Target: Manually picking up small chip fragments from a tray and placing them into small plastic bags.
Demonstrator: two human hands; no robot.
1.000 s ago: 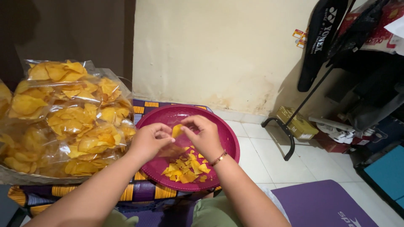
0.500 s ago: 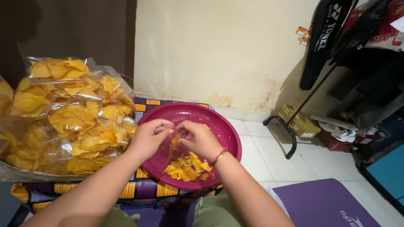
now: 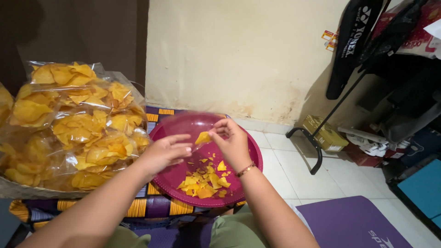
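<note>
A round magenta tray (image 3: pixel 255 158) lies on a striped cloth in front of me, with a heap of broken yellow chip pieces (image 3: pixel 202 181) in it. My right hand (image 3: pixel 234 144) is raised over the tray and pinches the edge of a thin clear plastic bag (image 3: pixel 190 123). One yellow chip (image 3: pixel 202 137) sits at the bag's lower part, just below my fingertips. My left hand (image 3: pixel 165 154) hovers beside it with fingers stretched out flat toward the chip, gripping nothing. A bracelet circles my right wrist.
A tall stack of sealed clear bags of yellow chips (image 3: pixel 78 124) fills the left side. The purple-and-yellow striped cloth (image 3: pixel 156 206) covers the low surface. On the tiled floor to the right are a black stand leg (image 3: pixel 317 158), a cardboard box (image 3: pixel 324 133) and a purple mat (image 3: pixel 353 225).
My hands were close together low over the tray. Now the right hand has lifted up with the clear bag and a chip, and the left hand has opened flat.
</note>
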